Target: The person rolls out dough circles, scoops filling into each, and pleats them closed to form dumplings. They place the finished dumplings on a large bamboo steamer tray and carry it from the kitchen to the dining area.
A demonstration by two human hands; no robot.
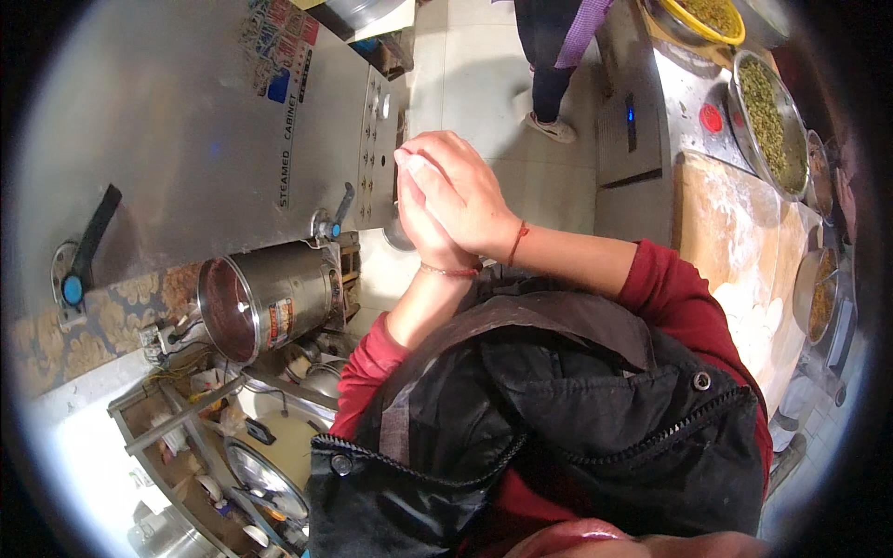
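My left hand (422,216) and my right hand (460,188) are pressed together in front of my chest, the right one lying over the left. Their palms face each other, so whatever may be between them is hidden. Thin red cords circle both wrists. Beside the hands on the left is a large steel steaming cabinet (230,160) with lever handles. To the right, a floured wooden board (732,216) bears pale, flat round pieces that look like dough (750,314).
Steel bowls of chopped green filling (771,118) and orange-brown filling (823,296) stand beyond the board. A steel pot (279,300) is below the cabinet, near a cluttered shelf (188,425). Another person's leg (551,91) is on the tiled floor ahead.
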